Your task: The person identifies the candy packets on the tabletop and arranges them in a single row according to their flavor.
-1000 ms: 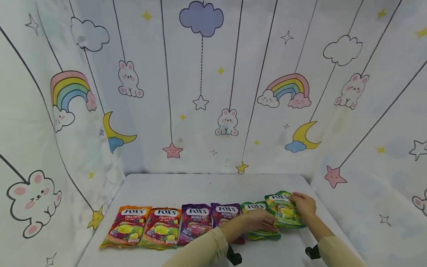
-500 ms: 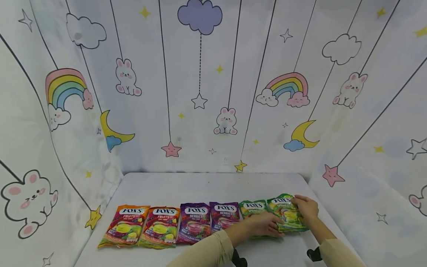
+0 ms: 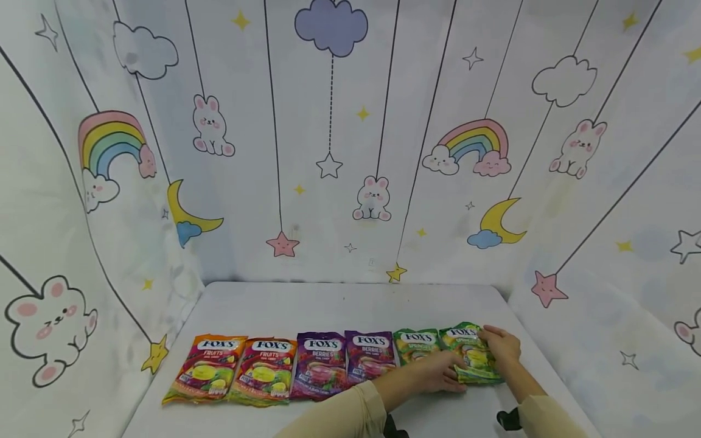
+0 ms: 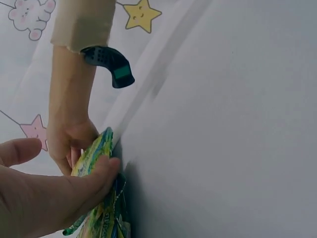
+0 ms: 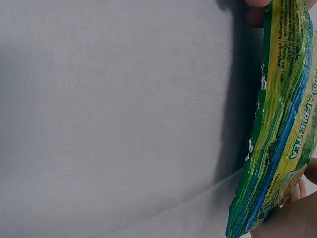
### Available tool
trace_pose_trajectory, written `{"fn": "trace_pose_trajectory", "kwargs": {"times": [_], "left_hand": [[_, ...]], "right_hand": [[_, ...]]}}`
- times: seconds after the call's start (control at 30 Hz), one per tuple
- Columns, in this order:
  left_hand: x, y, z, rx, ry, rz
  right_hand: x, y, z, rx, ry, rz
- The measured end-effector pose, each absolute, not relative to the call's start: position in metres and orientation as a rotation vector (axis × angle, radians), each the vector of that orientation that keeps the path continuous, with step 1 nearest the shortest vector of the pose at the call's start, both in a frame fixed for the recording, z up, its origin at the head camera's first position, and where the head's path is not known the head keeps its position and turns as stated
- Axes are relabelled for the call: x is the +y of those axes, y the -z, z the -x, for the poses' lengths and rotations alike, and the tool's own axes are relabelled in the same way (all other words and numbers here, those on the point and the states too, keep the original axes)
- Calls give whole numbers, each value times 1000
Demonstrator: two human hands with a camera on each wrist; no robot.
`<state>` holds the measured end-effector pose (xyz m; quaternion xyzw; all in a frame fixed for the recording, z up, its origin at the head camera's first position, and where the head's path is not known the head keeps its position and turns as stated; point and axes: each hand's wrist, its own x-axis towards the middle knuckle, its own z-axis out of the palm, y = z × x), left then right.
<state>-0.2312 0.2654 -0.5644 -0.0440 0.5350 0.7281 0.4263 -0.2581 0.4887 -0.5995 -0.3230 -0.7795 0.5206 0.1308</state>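
Farthest right in the row is a green Fox's candy bag (image 3: 475,356), tilted with its edge off the table in both wrist views. My right hand (image 3: 501,347) grips its right edge, fingers bent at the upper corner. The same bag's side (image 5: 277,124) fills the right of the right wrist view. My left hand (image 3: 440,371) touches its lower left edge. In the left wrist view, one digit of my left hand (image 4: 49,198) lies straight along the bag (image 4: 101,153) while another stands apart from it. A second green bag (image 3: 413,347) is partly hidden under my left hand.
Left of the green bags lie two purple Berries bags (image 3: 320,365) (image 3: 369,356) and two orange-red Fruits bags (image 3: 205,371) (image 3: 265,372), side by side. The white table (image 3: 317,304) ends against a cartoon-printed backdrop (image 3: 328,213).
The rightmost green bag has come down and slightly toward me, straightening beside the other green bag. Both hands have moved with it, and my left hand has shifted a little right.
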Motion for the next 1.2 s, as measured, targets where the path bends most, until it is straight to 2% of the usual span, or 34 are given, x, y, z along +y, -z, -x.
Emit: {"fn": "trace_pose_trajectory", "kwargs": {"times": [0.77,1.03,1.2], "left_hand": [[255,550,219,1473,-1862,128],[243,541,224,1435,-1908,5],[232,536,229,1554,-1928,-85]], "right_hand": [[483,601,260,-2218,-1495,1021],[478,595,261,-2260,-1360,967],[469,591,264,-2361,-1210,818]]}}
